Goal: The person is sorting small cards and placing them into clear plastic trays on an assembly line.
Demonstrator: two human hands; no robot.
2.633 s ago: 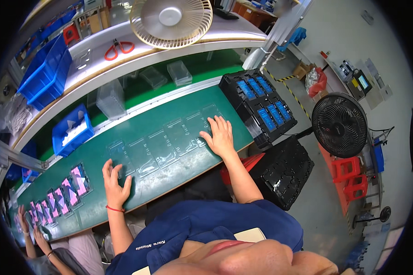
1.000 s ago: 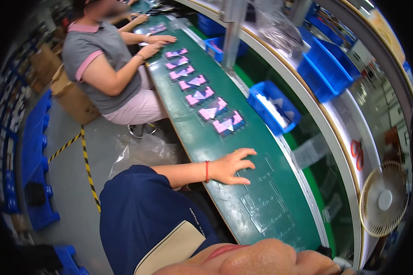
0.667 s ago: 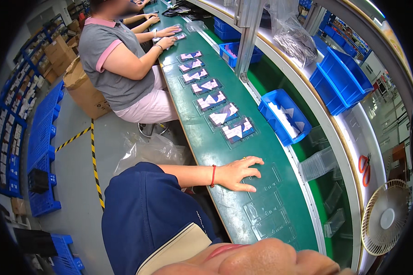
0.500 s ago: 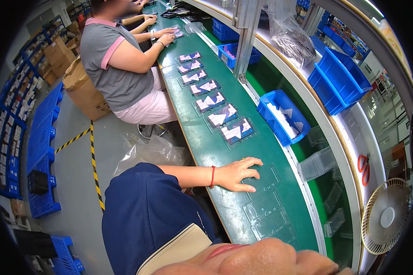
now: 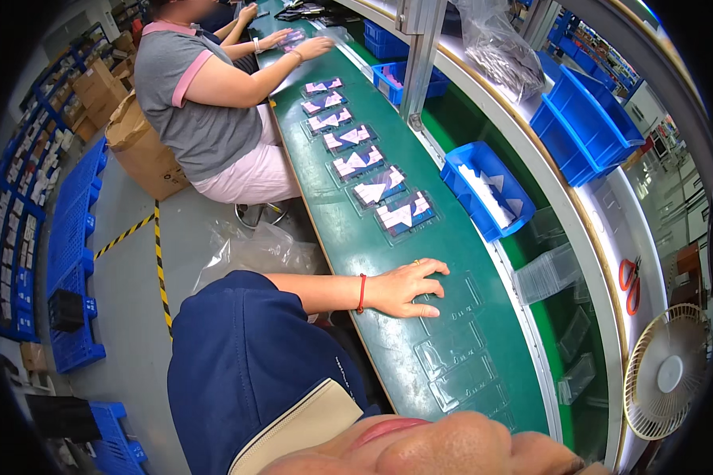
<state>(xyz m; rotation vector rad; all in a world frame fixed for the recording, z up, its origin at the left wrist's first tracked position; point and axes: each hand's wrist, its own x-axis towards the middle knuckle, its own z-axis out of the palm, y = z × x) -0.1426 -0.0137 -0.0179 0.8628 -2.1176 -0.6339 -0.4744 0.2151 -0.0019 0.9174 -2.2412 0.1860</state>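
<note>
My left hand [image 5: 408, 291], with a red cord at its wrist, rests over the green worktable [image 5: 356, 252]. Its fingers are spread, and nothing shows in its grip. Beside its fingertips lies a clear plastic tray [image 5: 461, 294]. More clear trays [image 5: 458, 348] run in a line toward the near end, partly cut off by the face at the lower edge. Beyond my hand, a row of several filled trays stretches away, the closest holding a blue piece with white and pink shapes [image 5: 408, 215]. My right hand is out of sight.
A blue bin [image 5: 461, 199] of white pieces stands right of the table, near a stack of clear trays [image 5: 545, 273]. Red-handled scissors [image 5: 631, 285], a fan [image 5: 665, 374] and an upper blue bin [image 5: 574, 150] line the shelf. A co-worker's hand [image 5: 315, 47] reaches over the far table.
The co-worker's nearer hand has left the piece on the table and reached to the right. My left hand stays by the clear trays, fingers still spread. The view has shifted slightly.
</note>
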